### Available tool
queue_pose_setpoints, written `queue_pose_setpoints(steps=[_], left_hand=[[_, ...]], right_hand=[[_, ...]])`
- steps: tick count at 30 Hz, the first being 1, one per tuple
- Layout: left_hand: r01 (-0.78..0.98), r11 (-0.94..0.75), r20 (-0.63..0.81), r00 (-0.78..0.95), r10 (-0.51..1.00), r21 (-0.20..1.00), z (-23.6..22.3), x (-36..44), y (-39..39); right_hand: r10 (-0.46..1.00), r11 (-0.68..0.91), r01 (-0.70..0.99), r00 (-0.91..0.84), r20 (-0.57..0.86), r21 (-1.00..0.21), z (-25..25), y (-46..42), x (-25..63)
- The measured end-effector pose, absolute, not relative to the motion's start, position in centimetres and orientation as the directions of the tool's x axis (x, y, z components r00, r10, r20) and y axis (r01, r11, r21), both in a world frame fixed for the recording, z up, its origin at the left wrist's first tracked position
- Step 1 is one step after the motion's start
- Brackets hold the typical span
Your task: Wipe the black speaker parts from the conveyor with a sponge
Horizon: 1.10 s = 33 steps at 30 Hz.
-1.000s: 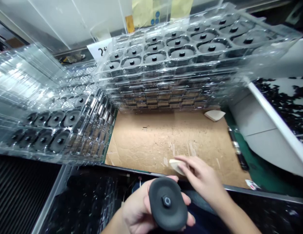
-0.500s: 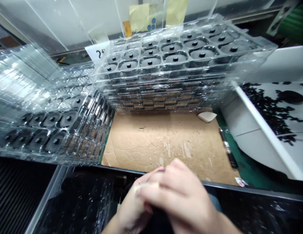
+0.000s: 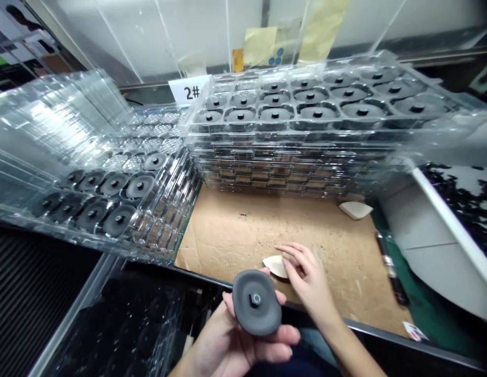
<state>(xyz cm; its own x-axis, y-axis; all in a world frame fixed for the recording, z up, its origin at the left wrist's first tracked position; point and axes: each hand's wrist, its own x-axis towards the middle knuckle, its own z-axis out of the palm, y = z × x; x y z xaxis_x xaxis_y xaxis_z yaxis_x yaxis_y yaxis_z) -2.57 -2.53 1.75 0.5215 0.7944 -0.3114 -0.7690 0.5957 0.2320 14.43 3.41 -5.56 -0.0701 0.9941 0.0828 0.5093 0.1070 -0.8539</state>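
Nearby, trays (image 3: 262, 129) hold discs (image 3: 118, 225); left grip (image 3: 227, 335) clasps another disc (image 3: 258, 318); right grip (image 3: 309, 277), closure unclear.

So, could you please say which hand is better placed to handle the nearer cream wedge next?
Probably the right hand: its fingertips are at that cream wedge, whereas the left hand is occupied holding a dark gray studded disc.

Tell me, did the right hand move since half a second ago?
Yes, the right hand went forward, off the left hand, farther over the cardboard.

A green bench (image 3: 427, 305) carries a cardboard sheet (image 3: 243, 235), black pen (image 3: 391, 269) and white bin (image 3: 435, 256).
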Motion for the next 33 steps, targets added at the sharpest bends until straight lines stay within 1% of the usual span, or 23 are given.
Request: queue_pose_setpoints(steps=[2, 3, 5, 7, 8, 10, 11, 13, 15, 16, 17, 18, 20, 21, 22, 24, 26, 27, 29, 31, 33], left_hand=[[-0.770, 0.572, -0.287, 0.501, 0.816, 0.283, 1.7, -2.9, -2.4], [-0.765, 0.539, -0.279, 0.463, 0.841, 0.353, 1.7, -3.0, -2.3], [-0.701, 0.411, -0.269, 0.311, 0.911, 0.583, 1.5, -2.9, -2.4], [-0.511, 0.241, -0.227, 0.091, 0.970, 0.825, 1.1, -2.5, -2.7], [-0.391, 0.168, -0.187, -0.011, 0.982, 0.905, 0.9, -2.3, -2.9], [-0.182, 0.044, -0.072, -0.152, 0.986, 0.982, 0.6, -1.7, -3.3], [-0.109, -0.016, -0.004, -0.184, 0.983, 0.994, 0.5, -1.5, -3.5], [-0.036, -0.103, 0.092, -0.222, 0.971, 0.994, 0.7, -1.3, -3.5], [-0.049, -0.096, 0.084, -0.214, 0.973, 0.994, 1.1, -1.7, -3.2], [-0.061, -0.056, 0.044, -0.181, 0.983, 0.997, 1.3, -2.0, -3.0], [-0.064, 0.007, -0.015, -0.121, 0.993, 0.998, 1.4, -2.5, -2.7], [-0.068, 0.092, -0.095, -0.041, 0.995, 0.993, 1.4, -3.0, -2.4], [-0.080, 0.273, -0.264, 0.105, 0.959, 0.959, 1.1, -4.0, -2.0], [-0.098, 0.346, -0.330, 0.150, 0.932, 0.933, 0.8, -4.4, -1.8], [-0.121, 0.394, -0.372, 0.171, 0.913, 0.911, 0.4, -4.9, -1.7], [-0.155, 0.411, -0.390, 0.150, 0.908, 0.898, 0.1, -5.6, -1.5], [-0.123, 0.385, -0.375, 0.100, 0.922, 0.915, 0.8, -6.5, -1.1], [-0.076, 0.367, -0.361, 0.083, 0.929, 0.927, 1.7, -7.0, -0.9], [0.107, 0.307, -0.318, 0.104, 0.942, 0.946, 4.3, -8.2, 0.0], [0.310, 0.160, -0.236, 0.225, 0.945, 0.937, 7.8, -9.2, 1.3], [0.441, -0.061, -0.068, 0.272, 0.960, 0.895, 11.5, -9.8, 3.4]], right_hand=[[0.989, 0.144, 0.506, -0.090, 0.114, -0.851, -4.5, 3.1, 14.5], [0.986, 0.163, 0.506, -0.106, 0.127, -0.847, -4.1, 2.8, 14.5], [0.979, 0.201, 0.512, -0.143, 0.148, -0.835, -3.8, 1.8, 14.6], [0.974, 0.221, 0.524, -0.166, 0.156, -0.822, -4.0, 0.3, 14.7], [0.971, 0.231, 0.530, -0.175, 0.162, -0.816, -4.0, -0.4, 14.8], [0.955, 0.291, 0.543, -0.210, 0.208, -0.788, -3.8, -1.6, 15.3], [0.937, 0.348, 0.552, -0.241, 0.255, -0.758, -3.4, -1.9, 15.7], [0.871, 0.491, 0.569, -0.347, 0.348, -0.660, -2.3, -1.8, 16.4], [0.790, 0.610, 0.561, -0.483, 0.378, -0.560, -0.8, -0.8, 17.0], [0.756, 0.649, 0.541, -0.537, 0.375, -0.535, -0.2, -0.2, 17.0], [0.736, 0.667, 0.511, -0.567, 0.371, -0.542, 0.3, 0.4, 16.9], [0.732, 0.666, 0.478, -0.568, 0.376, -0.573, 0.6, 0.8, 16.6], [0.768, 0.618, 0.429, -0.506, 0.391, -0.659, 0.8, 1.2, 15.4], [0.793, 0.586, 0.417, -0.473, 0.384, -0.695, 0.7, 1.2, 14.7], [0.808, 0.565, 0.408, -0.451, 0.379, -0.717, 0.4, 1.2, 14.0], [0.808, 0.565, 0.401, -0.446, 0.386, -0.721, -0.2, 1.5, 13.1], [0.796, 0.580, 0.380, -0.455, 0.400, -0.721, -0.8, 2.7, 13.0], [0.796, 0.580, 0.377, -0.453, 0.402, -0.723, -1.1, 3.7, 13.4], [0.814, 0.559, 0.400, -0.431, 0.389, -0.727, -2.0, 6.5, 14.8], [0.849, 0.517, 0.450, -0.382, 0.366, -0.729, -3.2, 9.5, 16.6], [0.882, 0.466, 0.490, -0.320, 0.346, -0.737, -4.7, 12.0, 18.3]])
